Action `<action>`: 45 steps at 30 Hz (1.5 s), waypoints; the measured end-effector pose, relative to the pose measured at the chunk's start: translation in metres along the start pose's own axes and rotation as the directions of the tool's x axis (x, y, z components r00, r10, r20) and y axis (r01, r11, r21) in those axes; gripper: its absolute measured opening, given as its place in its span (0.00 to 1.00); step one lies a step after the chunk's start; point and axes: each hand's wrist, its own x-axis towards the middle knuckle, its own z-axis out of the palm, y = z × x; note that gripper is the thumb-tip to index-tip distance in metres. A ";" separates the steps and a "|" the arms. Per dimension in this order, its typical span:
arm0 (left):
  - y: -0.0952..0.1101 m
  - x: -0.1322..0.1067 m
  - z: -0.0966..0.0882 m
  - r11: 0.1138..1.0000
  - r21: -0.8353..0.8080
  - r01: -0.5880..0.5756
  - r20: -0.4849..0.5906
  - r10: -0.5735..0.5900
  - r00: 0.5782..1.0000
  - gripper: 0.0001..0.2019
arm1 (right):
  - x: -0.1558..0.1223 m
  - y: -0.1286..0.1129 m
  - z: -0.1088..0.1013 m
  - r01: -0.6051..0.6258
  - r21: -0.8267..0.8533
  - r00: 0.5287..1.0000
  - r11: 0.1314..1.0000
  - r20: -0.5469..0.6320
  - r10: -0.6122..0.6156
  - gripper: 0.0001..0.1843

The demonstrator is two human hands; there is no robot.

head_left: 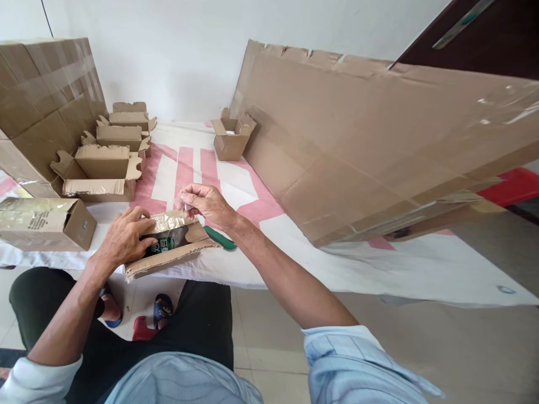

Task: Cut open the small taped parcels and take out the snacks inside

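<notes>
A small flat cardboard box point(172, 255) lies at the near edge of the cloth-covered surface, with a dark green packet point(170, 241) showing inside it. My left hand point(126, 235) presses down on the box's left side, fingers curled over it. My right hand point(206, 203) hovers just above the box's far end, fingers pinched on a strip of clear tape point(179, 202). A green-handled tool point(221, 238) rests on the cloth just right of the box, under my right wrist.
Several open small cartons point(105, 168) are stacked at the left beside a large taped box point(42, 101). A closed carton point(46, 224) lies near left. One open carton point(231, 137) sits farther back. A big flattened cardboard sheet point(379, 140) leans at the right.
</notes>
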 end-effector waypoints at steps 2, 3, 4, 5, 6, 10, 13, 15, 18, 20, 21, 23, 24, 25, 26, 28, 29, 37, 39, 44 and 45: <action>-0.007 -0.002 0.003 0.998 -0.056 0.037 -0.032 -0.039 0.999 0.11 | -0.006 -0.007 0.006 0.008 0.035 1.000 0.999 0.022 -0.009 0.28; -0.011 -0.003 0.005 0.994 -0.093 0.058 -0.046 -0.062 0.997 0.12 | -0.009 -0.011 0.008 0.013 0.044 0.999 0.999 0.029 -0.014 0.28; -0.016 -0.003 0.007 0.988 -0.135 0.078 -0.052 -0.085 0.995 0.13 | -0.012 -0.014 0.011 0.020 0.048 0.999 0.999 0.031 -0.022 0.29; -0.021 -0.003 0.009 0.979 -0.179 0.093 -0.050 -0.103 0.993 0.13 | -0.015 -0.017 0.013 0.031 0.050 0.999 0.998 0.032 -0.032 0.29; -0.025 -0.003 0.010 0.970 -0.222 0.105 -0.046 -0.117 0.992 0.13 | -0.018 -0.020 0.015 0.043 0.050 0.999 0.998 0.030 -0.045 0.29; -0.039 0.001 0.016 0.940 -0.321 0.116 -0.071 -0.146 0.987 0.18 | -0.029 -0.024 0.023 0.078 0.059 0.997 0.995 0.012 -0.078 0.30; -0.045 0.005 0.021 0.921 -0.371 0.121 -0.094 -0.167 0.981 0.17 | -0.040 -0.024 0.033 0.077 0.068 0.997 0.995 0.006 -0.077 0.31; -0.047 0.008 0.022 0.902 -0.409 0.138 -0.098 -0.193 0.976 0.15 | -0.049 -0.023 0.041 0.077 0.082 0.997 0.994 0.008 -0.078 0.31; -0.048 0.009 0.021 0.883 -0.438 0.170 -0.069 -0.221 0.973 0.13 | -0.063 -0.024 0.054 0.096 0.099 0.995 0.990 0.011 -0.097 0.31; -0.046 0.006 0.018 0.882 -0.424 0.206 -0.086 -0.266 0.960 0.14 | -0.072 -0.026 0.060 0.109 0.104 0.994 0.989 0.011 -0.111 0.32; -0.044 0.003 0.017 0.883 -0.413 0.224 -0.121 -0.297 0.947 0.15 | -0.075 -0.027 0.061 0.112 0.103 0.993 0.988 0.011 -0.113 0.33; -0.038 -0.006 0.016 0.882 -0.402 0.245 -0.227 -0.356 0.907 0.17 | -0.080 -0.030 0.061 0.115 0.097 0.993 0.989 0.011 -0.117 0.34; -0.034 -0.011 0.016 0.880 -0.407 0.244 -0.281 -0.375 0.884 0.16 | -0.081 -0.032 0.059 0.120 0.089 0.993 0.989 0.012 -0.121 0.35; -0.031 -0.016 0.017 0.877 -0.418 0.236 -0.328 -0.388 0.861 0.13 | -0.081 -0.034 0.057 0.129 0.079 0.991 0.988 0.010 -0.130 0.35; -0.027 -0.021 0.019 0.874 -0.431 0.226 -0.371 -0.400 0.838 0.09 | -0.079 -0.036 0.054 0.142 0.065 0.990 0.988 0.009 -0.143 0.35; -0.019 -0.031 0.026 0.866 -0.459 0.198 -0.453 -0.420 0.787 0.05 | -0.070 -0.040 0.048 0.168 0.027 0.986 0.986 0.007 -0.168 0.35; -0.015 -0.035 0.030 0.864 -0.470 0.179 -0.491 -0.424 0.761 0.05 | -0.064 -0.042 0.045 0.177 0.004 0.984 0.984 0.010 -0.177 0.35; 0.014 -0.059 0.049 0.863 -0.495 0.102 -0.591 -0.420 0.688 0.08 | -0.003 -0.035 0.044 0.142 -0.087 0.977 0.986 0.175 -0.125 0.29; 0.019 -0.061 0.041 0.855 -0.506 0.115 -0.558 -0.426 0.712 0.07 | 0.011 -0.027 0.049 0.089 -0.079 0.972 0.993 0.227 -0.069 0.29; 0.027 -0.052 0.003 0.707 -0.700 0.103 -0.448 -0.547 0.708 0.14 | 0.032 -0.011 0.066 0.024 -0.078 0.949 0.997 0.314 0.002 0.33; 0.028 -0.047 -0.003 0.621 -0.779 0.085 -0.392 -0.589 0.707 0.18 | 0.035 -0.009 0.069 0.030 -0.087 0.946 0.996 0.325 0.000 0.33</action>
